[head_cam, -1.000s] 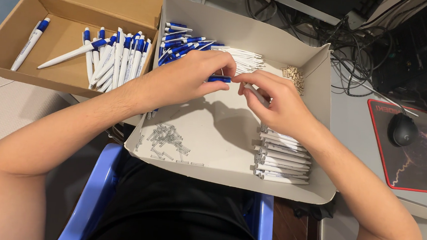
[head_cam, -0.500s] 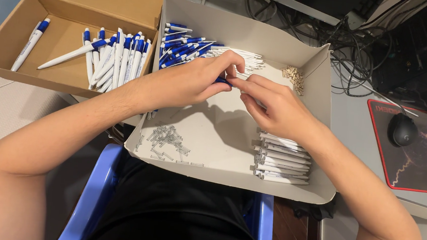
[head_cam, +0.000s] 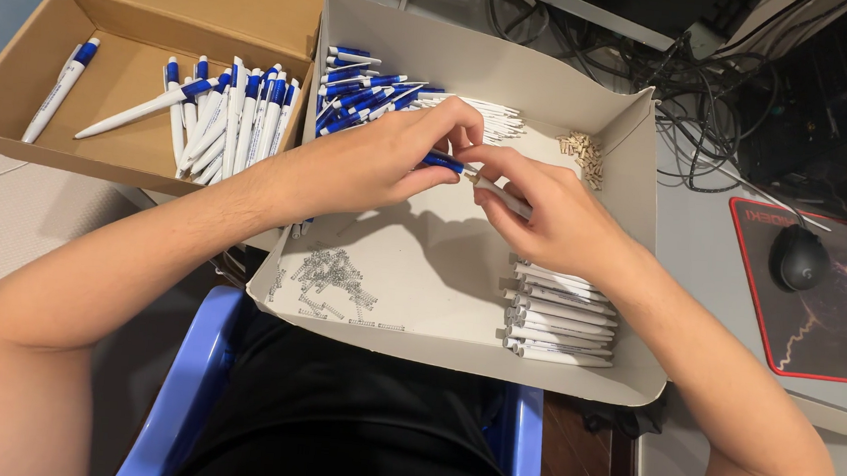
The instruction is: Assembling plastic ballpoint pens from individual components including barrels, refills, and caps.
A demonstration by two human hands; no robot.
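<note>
Over the middle of a white cardboard box point(head_cam: 593, 81), my left hand point(head_cam: 369, 160) pinches the blue end piece point(head_cam: 446, 163) of a pen. My right hand point(head_cam: 554, 212) grips the white pen barrel point(head_cam: 502, 196), and the two parts meet end to end between my fingertips. Inside the box lie a heap of blue pen parts point(head_cam: 359, 92) at the far left, white refills point(head_cam: 496, 119) behind my hands, small beige pieces point(head_cam: 583, 155) at the far right, a stack of white barrels point(head_cam: 559, 317) at the near right and a scatter of small metal springs point(head_cam: 331, 276) at the near left.
A brown cardboard box point(head_cam: 17, 80) on the left holds several finished white and blue pens point(head_cam: 228, 120). A black mouse point(head_cam: 800, 256) sits on a red-edged mouse pad point(head_cam: 841, 307) at the right. Tangled black cables point(head_cam: 722, 85) lie behind. A blue chair seat point(head_cam: 179, 390) shows below.
My hands have drawn slightly toward me and closer together, and the blue piece and white barrel are now joined end to end.
</note>
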